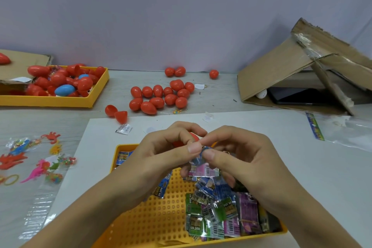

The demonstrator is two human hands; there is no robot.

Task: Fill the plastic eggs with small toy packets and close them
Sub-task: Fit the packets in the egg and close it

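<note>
The yellow tray [153, 213] of packets sits nearest you. Both your left hand [161, 153] and right hand [241, 157] pinch 1 blue toy packet [203, 154] above it, likely folding it to fit the red egg half [194, 137] tucked behind your left fingers.

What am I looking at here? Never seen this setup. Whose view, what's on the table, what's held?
There is no robot: one head-worn camera looks down at a person's bare hands. The left hand and right hand together pinch a small blue toy packet with their fingers; a red egg shows partly behind the left hand. Below lies a yellow tray of packets. Farther back sit a cluster of closed red eggs, an open egg, another yellow tray of eggs and a cardboard box.
</note>
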